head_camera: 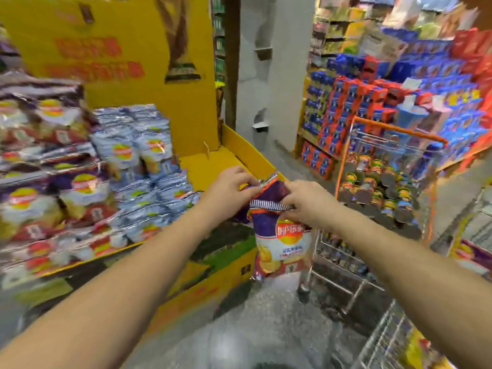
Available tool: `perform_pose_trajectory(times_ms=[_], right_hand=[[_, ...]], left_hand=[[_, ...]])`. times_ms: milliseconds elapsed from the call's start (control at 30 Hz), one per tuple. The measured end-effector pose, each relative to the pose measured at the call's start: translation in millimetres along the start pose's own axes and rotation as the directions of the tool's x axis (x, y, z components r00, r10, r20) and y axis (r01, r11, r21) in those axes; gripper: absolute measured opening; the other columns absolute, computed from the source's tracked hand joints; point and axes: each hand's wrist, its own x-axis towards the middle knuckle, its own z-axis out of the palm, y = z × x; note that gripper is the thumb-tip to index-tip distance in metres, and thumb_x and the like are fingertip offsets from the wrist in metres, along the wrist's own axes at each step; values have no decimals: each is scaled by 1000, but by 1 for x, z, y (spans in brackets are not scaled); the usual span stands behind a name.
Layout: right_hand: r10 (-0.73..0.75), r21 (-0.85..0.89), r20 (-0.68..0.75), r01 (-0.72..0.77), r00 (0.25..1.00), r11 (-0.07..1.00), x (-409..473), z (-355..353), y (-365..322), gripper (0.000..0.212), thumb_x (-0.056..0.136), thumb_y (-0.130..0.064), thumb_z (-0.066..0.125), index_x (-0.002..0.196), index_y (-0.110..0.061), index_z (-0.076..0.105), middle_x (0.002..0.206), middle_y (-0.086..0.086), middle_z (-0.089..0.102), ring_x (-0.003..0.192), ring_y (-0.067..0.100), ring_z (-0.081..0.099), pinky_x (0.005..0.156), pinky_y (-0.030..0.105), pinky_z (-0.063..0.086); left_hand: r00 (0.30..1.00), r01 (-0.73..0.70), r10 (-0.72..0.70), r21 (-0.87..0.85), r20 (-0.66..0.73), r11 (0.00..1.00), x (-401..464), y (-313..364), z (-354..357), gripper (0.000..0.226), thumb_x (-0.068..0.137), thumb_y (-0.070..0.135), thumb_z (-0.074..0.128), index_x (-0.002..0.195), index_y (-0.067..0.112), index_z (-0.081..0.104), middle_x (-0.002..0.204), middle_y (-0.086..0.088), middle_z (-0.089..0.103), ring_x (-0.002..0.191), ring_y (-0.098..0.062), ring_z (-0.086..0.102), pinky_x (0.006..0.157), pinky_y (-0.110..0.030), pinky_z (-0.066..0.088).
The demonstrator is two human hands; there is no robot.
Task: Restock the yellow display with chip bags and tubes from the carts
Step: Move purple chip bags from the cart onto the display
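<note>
Beside the yellow cardboard display (pixel 241 153), both hands, left (pixel 229 191) and right (pixel 306 202), pinch purple foil chip bags (pixel 279 241) by their tops; motion blur obscures the printed text, and the hands hide the bags' upper corners.

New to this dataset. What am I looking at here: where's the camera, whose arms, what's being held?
There is no robot here. The single picture comes from a wide-angle camera worn on a person's head, looking forward and down, so the two bare arms reaching in from the bottom are the wearer's own.

Both hands grip the crimped top edge of one purple foil chip bag: the left hand at its left corner, the right hand at its right. The bag hangs below them, beside the front corner of the yellow cardboard display bin.

Stacked in that bin are pale blue chip bags and, further left, purple and red ones. To the right stands a wire cart with an orange handle, loaded with chip tubes. The picture is motion-blurred.
</note>
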Motion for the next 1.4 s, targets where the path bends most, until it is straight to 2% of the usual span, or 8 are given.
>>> perform_pose_trajectory(times_ms=[267,433,533,667,800,1000,1133,1400], right_hand=[[-219,27,38,218,975,976,145,16,-178,34,85,-45,68,110,-23,73,116,3,60,112,27,50,84,36,44],[-287,72,31,284,958,956,202,36,-253,43,83,-50,67,117,-24,70,122,2,58,114,27,50,88,37,45],[-309,183,26,299,951,937,235,36,-293,41,81,-50,70,113,-24,71,122,-3,57,114,23,50,89,38,47],[-393,218,-6,385,919,897,270,31,-321,40,81,-49,70,112,-23,73,123,-4,57,115,22,50,92,37,46],[-445,183,47,430,894,884,304,38,-342,41,82,-51,68,115,-26,71,130,-5,53,122,23,44,96,41,45],[-466,171,184,439,865,882,366,40,-345,48,90,-46,63,127,-16,61,156,-3,32,133,23,43,97,34,42],[-393,72,210,386,895,920,409,38,-323,51,90,-53,60,131,-22,58,124,4,63,112,27,57,87,40,51],[-469,-46,83,474,879,879,458,80,-333,28,96,-46,49,107,-23,61,103,-2,65,99,25,62,63,33,44]], left_hand=[[963,254,-247,54,-108,966,-92,-132,-137,16,94,15,60,94,3,70,97,-13,60,98,-26,56,82,-29,35],[837,459,-450,-47,-311,887,-132,-177,-193,19,100,16,49,96,3,62,100,-13,57,102,-25,53,79,-27,31],[808,469,-444,-33,-388,883,-150,-203,-223,12,100,22,48,96,15,57,97,-2,53,102,-25,55,82,-28,36],[827,557,-533,136,-181,819,-163,-228,-267,46,88,52,61,122,21,53,118,0,61,107,-20,58,84,-30,43],[774,617,-632,278,-43,737,-165,-257,-293,77,85,58,62,147,20,36,142,-3,52,124,-22,51,88,-29,39],[758,621,-631,474,-162,624,-149,-309,-320,52,95,40,57,143,25,46,144,-3,51,130,-25,47,99,-33,40],[712,606,-696,585,-96,539,-140,-345,-342,45,96,36,56,140,25,49,138,-3,56,122,-26,52,90,-33,45],[643,514,-756,664,119,542,-117,-422,-321,42,96,35,57,135,22,51,135,-4,57,121,-27,52,93,-37,46]])
